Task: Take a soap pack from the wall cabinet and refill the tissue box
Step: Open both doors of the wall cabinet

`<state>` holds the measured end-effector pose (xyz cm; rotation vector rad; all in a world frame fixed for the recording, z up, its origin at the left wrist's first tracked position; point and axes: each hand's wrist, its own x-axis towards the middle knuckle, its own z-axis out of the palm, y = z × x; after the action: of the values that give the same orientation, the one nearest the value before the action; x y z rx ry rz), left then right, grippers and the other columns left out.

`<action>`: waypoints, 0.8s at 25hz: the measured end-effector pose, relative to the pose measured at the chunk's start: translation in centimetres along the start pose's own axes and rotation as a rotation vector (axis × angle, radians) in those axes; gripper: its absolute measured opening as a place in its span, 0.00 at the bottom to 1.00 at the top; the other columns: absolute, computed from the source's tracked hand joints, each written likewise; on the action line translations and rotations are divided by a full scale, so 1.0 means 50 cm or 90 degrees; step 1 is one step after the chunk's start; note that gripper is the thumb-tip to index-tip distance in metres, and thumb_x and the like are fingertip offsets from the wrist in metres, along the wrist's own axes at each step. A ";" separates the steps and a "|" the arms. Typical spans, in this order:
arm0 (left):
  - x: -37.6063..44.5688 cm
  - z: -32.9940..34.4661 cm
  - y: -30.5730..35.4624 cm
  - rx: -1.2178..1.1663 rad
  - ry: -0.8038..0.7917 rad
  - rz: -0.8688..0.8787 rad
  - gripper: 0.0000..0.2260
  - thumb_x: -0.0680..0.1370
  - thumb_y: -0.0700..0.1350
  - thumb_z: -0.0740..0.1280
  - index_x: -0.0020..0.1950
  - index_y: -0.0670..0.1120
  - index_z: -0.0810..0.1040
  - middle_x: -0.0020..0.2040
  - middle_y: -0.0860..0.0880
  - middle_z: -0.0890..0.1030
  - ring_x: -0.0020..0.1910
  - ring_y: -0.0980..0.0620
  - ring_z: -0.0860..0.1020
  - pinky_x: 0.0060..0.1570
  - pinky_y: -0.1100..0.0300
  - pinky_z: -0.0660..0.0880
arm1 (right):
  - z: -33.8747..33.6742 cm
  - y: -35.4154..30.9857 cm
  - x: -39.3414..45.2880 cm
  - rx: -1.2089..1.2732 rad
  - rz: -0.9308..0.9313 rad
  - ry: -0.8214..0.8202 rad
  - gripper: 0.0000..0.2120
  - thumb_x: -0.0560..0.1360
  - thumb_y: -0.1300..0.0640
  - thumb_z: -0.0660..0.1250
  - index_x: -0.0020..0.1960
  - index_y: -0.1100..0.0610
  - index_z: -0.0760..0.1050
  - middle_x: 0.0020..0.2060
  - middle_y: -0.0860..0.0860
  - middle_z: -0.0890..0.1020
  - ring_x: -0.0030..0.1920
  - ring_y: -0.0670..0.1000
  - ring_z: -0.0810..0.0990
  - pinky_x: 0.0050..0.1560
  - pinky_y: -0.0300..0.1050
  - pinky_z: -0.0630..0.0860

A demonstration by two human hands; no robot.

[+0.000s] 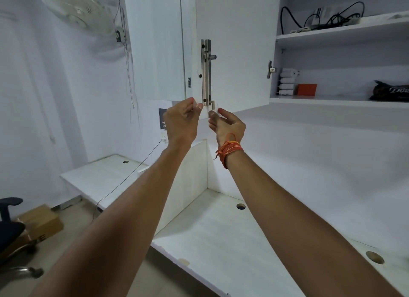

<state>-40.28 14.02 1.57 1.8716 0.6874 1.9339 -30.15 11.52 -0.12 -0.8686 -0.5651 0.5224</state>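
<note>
From the head camera, you had both arms raised to the open wall cabinet door point(234, 53). Your left hand point(181, 121) pinched the door's lower corner between thumb and fingers. Your right hand point(228, 126), half curled and holding nothing, had its fingertips at the foot of the steel bolt latch point(206, 75). White soap packs point(287, 82) sat stacked on the lower shelf point(332, 98), beside an orange box point(306, 89).
</note>
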 end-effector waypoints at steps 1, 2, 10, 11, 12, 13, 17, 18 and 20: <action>-0.004 -0.001 0.002 -0.010 0.011 -0.012 0.12 0.75 0.44 0.72 0.36 0.38 0.78 0.27 0.52 0.77 0.32 0.55 0.76 0.35 0.56 0.75 | -0.007 -0.005 -0.001 -0.010 -0.005 -0.016 0.18 0.69 0.61 0.77 0.57 0.62 0.81 0.44 0.58 0.85 0.38 0.54 0.85 0.51 0.51 0.83; -0.011 -0.002 0.002 -0.028 0.021 -0.028 0.11 0.74 0.45 0.73 0.38 0.39 0.81 0.28 0.57 0.78 0.33 0.56 0.79 0.37 0.55 0.79 | -0.016 -0.009 -0.002 -0.027 -0.016 -0.041 0.18 0.70 0.60 0.77 0.58 0.62 0.81 0.45 0.59 0.85 0.40 0.55 0.85 0.50 0.50 0.84; -0.102 0.041 0.027 -0.266 -0.048 -0.380 0.18 0.77 0.52 0.65 0.36 0.39 0.83 0.36 0.38 0.84 0.39 0.37 0.84 0.45 0.45 0.83 | -0.127 -0.101 -0.009 -0.118 -0.107 -0.088 0.11 0.75 0.55 0.71 0.55 0.61 0.80 0.44 0.58 0.85 0.44 0.57 0.86 0.43 0.47 0.84; -0.102 0.060 0.045 -0.284 -0.095 -0.394 0.15 0.76 0.49 0.65 0.38 0.39 0.83 0.38 0.38 0.85 0.41 0.37 0.84 0.47 0.44 0.82 | -0.146 -0.114 -0.011 -0.121 -0.121 -0.082 0.12 0.75 0.55 0.71 0.55 0.61 0.80 0.44 0.57 0.85 0.45 0.56 0.86 0.43 0.47 0.84; -0.105 0.083 0.065 -0.295 -0.134 -0.396 0.13 0.75 0.47 0.65 0.40 0.39 0.83 0.40 0.38 0.85 0.43 0.37 0.84 0.49 0.44 0.82 | -0.169 -0.130 -0.012 -0.124 -0.136 -0.074 0.12 0.75 0.56 0.72 0.55 0.60 0.80 0.45 0.57 0.85 0.45 0.56 0.86 0.43 0.47 0.84; -0.110 0.111 0.087 -0.308 -0.159 -0.392 0.12 0.74 0.46 0.66 0.42 0.39 0.83 0.42 0.39 0.85 0.45 0.38 0.84 0.50 0.44 0.82 | -0.195 -0.150 -0.015 -0.131 -0.151 -0.063 0.13 0.74 0.56 0.72 0.56 0.60 0.79 0.45 0.57 0.85 0.45 0.55 0.85 0.43 0.48 0.84; -0.138 0.221 0.165 -0.372 -0.217 -0.312 0.06 0.73 0.48 0.67 0.43 0.48 0.83 0.43 0.46 0.84 0.49 0.42 0.83 0.50 0.48 0.81 | -0.321 -0.227 -0.018 -0.205 -0.214 0.003 0.15 0.74 0.58 0.73 0.59 0.60 0.77 0.46 0.56 0.84 0.46 0.52 0.84 0.44 0.49 0.84; -0.150 0.253 0.184 -0.386 -0.234 -0.297 0.07 0.74 0.48 0.67 0.45 0.48 0.83 0.43 0.48 0.83 0.49 0.43 0.82 0.50 0.48 0.81 | -0.358 -0.253 -0.016 -0.224 -0.227 0.024 0.16 0.73 0.58 0.73 0.60 0.60 0.77 0.46 0.55 0.84 0.46 0.52 0.83 0.45 0.49 0.84; -0.171 0.308 0.218 -0.410 -0.262 -0.277 0.09 0.73 0.49 0.67 0.49 0.46 0.82 0.43 0.50 0.83 0.50 0.44 0.82 0.50 0.49 0.81 | -0.424 -0.298 -0.004 -0.252 -0.246 0.059 0.18 0.73 0.58 0.73 0.61 0.59 0.76 0.48 0.56 0.84 0.48 0.52 0.83 0.45 0.49 0.84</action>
<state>-23.65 1.69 0.88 1.4795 0.2602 1.2370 -13.65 -8.44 0.98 -1.1186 -0.7439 0.0144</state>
